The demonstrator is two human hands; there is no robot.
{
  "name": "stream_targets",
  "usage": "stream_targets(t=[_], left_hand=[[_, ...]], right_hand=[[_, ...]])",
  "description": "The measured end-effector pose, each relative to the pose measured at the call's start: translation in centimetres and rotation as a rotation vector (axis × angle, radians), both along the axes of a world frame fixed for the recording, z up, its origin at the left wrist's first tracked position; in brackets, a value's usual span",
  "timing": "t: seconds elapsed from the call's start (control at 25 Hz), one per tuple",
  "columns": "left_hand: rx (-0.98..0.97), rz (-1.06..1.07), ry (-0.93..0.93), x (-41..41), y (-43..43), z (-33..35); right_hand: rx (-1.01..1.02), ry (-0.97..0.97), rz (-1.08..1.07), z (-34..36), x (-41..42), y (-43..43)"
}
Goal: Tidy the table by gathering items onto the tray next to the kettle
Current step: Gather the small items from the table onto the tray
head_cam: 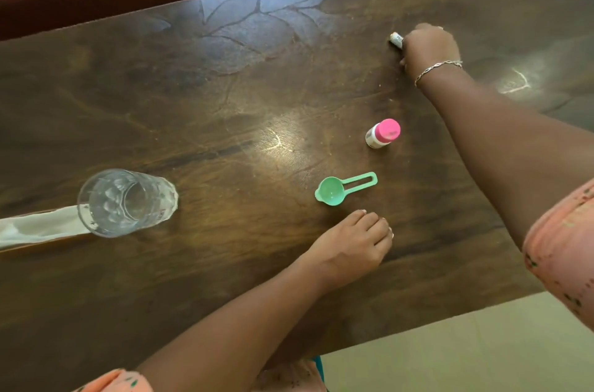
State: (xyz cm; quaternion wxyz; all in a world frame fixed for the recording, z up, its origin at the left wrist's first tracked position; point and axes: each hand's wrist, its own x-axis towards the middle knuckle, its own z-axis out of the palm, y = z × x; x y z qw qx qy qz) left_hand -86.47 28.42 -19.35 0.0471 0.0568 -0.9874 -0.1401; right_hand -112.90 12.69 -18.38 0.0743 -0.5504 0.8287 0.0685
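- Fingers (405, 49) of right hand (430, 49) curl round a tube (396, 39), far right, likely to gather it.
- Left hand (350, 247), loose and empty, braces on desk (193, 134) near green scoop (331, 191).

**Soft overhead light, glare on a dark counter**

Moderate indoor light falls from above on the glossy dark counter (193, 279). A small white glare spot sits just beyond and left of the green scoop (331, 191). A broad bluish sheen lies far beyond the scoop, and a fainter patch far to its right. Shadows are soft, darkest beside the left hand (353, 247) just in front of the scoop. The glass (125, 202), well left of the scoop, catches highlights. The small tube (396, 39) gripped by the right hand (430, 51) is blurred. Wide-angle distortion skews the counter's edges.
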Motion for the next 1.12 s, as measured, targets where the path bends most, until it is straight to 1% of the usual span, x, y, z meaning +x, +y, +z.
stream_targets(t=[0.16, 0.24, 0.36, 0.52, 0.64, 0.72, 0.84, 0.96, 1.12], left_hand=[[-0.014, -0.008, -0.011, -1.2, 0.1, -0.3], [-0.030, -0.009, -0.042, -1.4, 0.1, 0.0], [-0.006, 0.030, -0.040, -1.1, -0.1, 0.8], [0.046, 0.164, 0.070, 0.5, -1.3, 2.2], [0.054, 0.309, 0.187, 2.2, -3.6, 3.9], [0.079, 0.395, 0.231, 3.7, -5.6, 5.7], [0.101, 0.439, 0.269, 6.8, -9.0, 8.2], [0.053, 0.469, 0.269, 12.3, -13.1, 10.1], [-0.046, 0.572, 0.236, 21.8, -17.5, 12.2]], right_hand=[[-0.007, 0.003, -0.021, -0.1, 0.3, 0.4], [-0.024, 0.002, -0.059, 0.1, 0.3, 0.5], [-0.050, -0.042, -0.132, 0.4, 0.7, 0.3], [0.016, -0.023, -0.112, 0.8, 1.7, 0.1], [-0.055, -0.059, -0.128, 2.5, 3.1, -0.4], [-0.128, -0.110, -0.099, 4.2, 5.3, -1.3], [-0.238, -0.217, -0.058, 6.8, 9.7, -2.7], [-0.306, -0.304, -0.009, 8.9, 15.5, -4.2], [-0.312, -0.399, 0.094, 10.6, 24.5, -6.5]])
